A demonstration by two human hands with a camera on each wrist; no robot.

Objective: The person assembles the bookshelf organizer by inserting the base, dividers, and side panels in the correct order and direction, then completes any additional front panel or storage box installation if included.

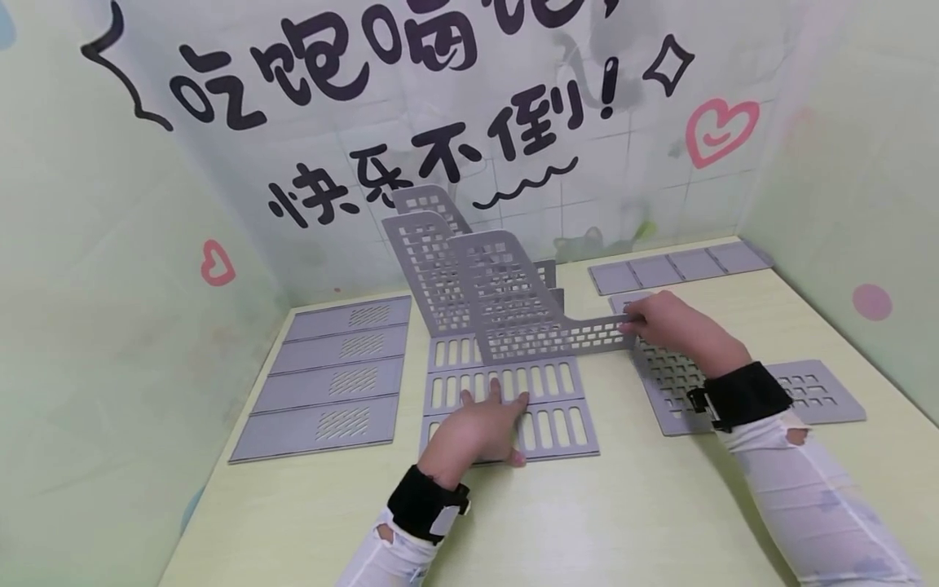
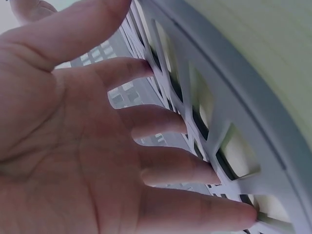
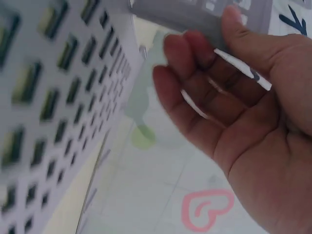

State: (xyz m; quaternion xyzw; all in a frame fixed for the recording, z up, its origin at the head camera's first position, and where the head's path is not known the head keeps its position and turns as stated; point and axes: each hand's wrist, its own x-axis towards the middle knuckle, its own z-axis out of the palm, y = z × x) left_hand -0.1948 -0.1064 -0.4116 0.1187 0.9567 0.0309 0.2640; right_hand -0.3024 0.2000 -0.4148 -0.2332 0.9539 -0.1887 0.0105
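Three upright grey perforated divider panels, each tall at the back and low in front, rise from a flat slotted grey base panel (image 1: 553,401). My right hand (image 1: 678,328) pinches the low front end of the nearest divider panel (image 1: 524,281). In the right wrist view, thumb and fingertips close on the edge of this panel (image 3: 175,15). Behind it stand the middle divider (image 1: 411,236) and the far divider (image 1: 421,194). Fingers spread, my left hand (image 1: 477,428) rests on the base panel; the left wrist view has its fingertips against the slotted panel (image 2: 195,73).
Left of the base lies a flat grey panel (image 1: 293,395) in four sections marked by lines. A long narrow panel (image 1: 682,267) lies at the back right. Flat perforated panels (image 1: 682,424) lie under and beside my right forearm. Walls enclose the table (image 1: 557,522) on three sides.
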